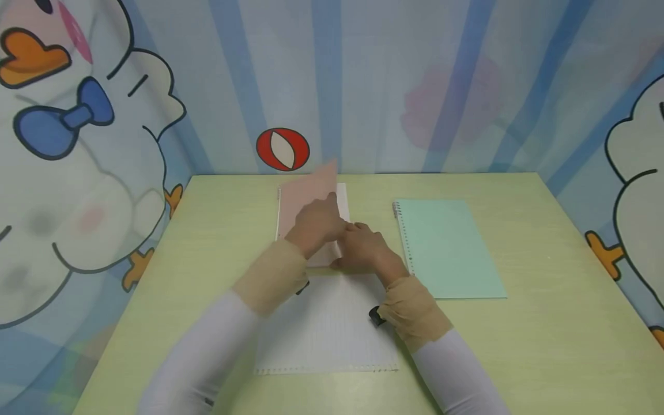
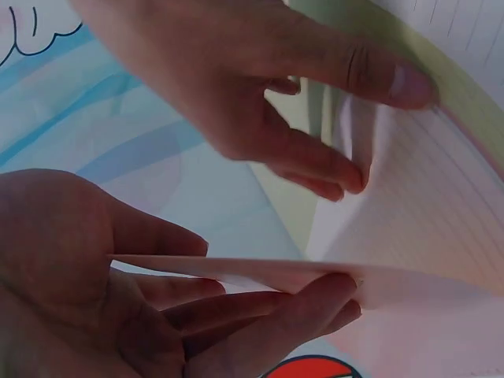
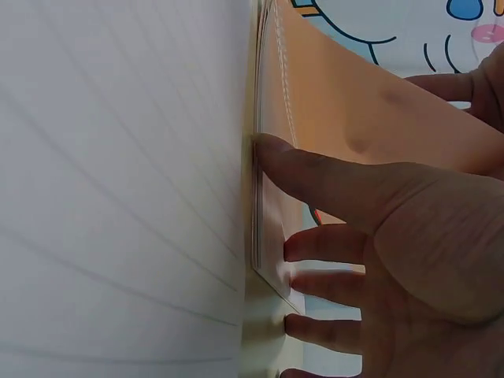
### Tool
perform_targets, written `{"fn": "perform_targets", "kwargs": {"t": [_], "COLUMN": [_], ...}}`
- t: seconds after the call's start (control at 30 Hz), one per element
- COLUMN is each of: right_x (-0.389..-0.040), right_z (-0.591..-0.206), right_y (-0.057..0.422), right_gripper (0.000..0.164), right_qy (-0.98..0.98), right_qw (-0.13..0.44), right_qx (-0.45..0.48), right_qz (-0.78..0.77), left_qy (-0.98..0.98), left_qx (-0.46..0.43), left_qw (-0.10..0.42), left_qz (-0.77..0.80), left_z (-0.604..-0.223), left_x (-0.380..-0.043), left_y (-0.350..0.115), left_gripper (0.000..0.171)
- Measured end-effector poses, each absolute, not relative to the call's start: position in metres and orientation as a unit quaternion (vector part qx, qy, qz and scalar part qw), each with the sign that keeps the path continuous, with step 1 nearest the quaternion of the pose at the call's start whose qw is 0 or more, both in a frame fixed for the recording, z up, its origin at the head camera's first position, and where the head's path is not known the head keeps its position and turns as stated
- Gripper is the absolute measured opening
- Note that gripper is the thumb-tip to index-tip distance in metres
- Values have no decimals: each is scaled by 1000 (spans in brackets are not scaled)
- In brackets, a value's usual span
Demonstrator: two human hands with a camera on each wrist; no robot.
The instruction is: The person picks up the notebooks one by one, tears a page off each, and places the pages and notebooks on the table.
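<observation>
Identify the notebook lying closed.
The mint-green notebook on the right: its cover lies flat, whereas the left hand holds the pink notebook open and the white notebook shows lined paper.

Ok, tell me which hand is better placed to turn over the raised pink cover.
Left, most likely: the left hand holds the raised pink cover, while the right hand is lower, at the edge of the white pages.

- The left hand [image 1: 317,225] is holding up a pink cover [image 1: 307,199].
- The right hand [image 1: 365,248] is holding the white pages [image 1: 342,199].
- A green notebook [image 1: 448,251] is lying to the right.
</observation>
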State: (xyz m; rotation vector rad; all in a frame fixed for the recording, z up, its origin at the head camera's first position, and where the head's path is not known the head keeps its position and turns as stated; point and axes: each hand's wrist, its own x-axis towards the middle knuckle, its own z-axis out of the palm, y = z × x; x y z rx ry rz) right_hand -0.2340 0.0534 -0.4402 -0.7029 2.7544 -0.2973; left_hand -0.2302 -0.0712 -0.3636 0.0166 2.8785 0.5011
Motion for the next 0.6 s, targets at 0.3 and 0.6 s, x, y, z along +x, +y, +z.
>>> {"fn": "perform_targets", "kwargs": {"t": [0.3,0.6], "right_x": [-243,-262], "right_z": [-443,-449], "right_y": [72,93], "right_gripper": [80,68], "right_qy": [941,916], "right_qw": [150,106], "right_qx": [-265,-318], "right_qz": [-152,-219], "left_qy": [984,986], "left_qx": [-1,15], "left_qw": [121,111], "left_qz": [131,121], "left_z": [-382,-402], "left_x": [-231,-230], "left_y": [-57,-59], "left_gripper": [58,42]}}
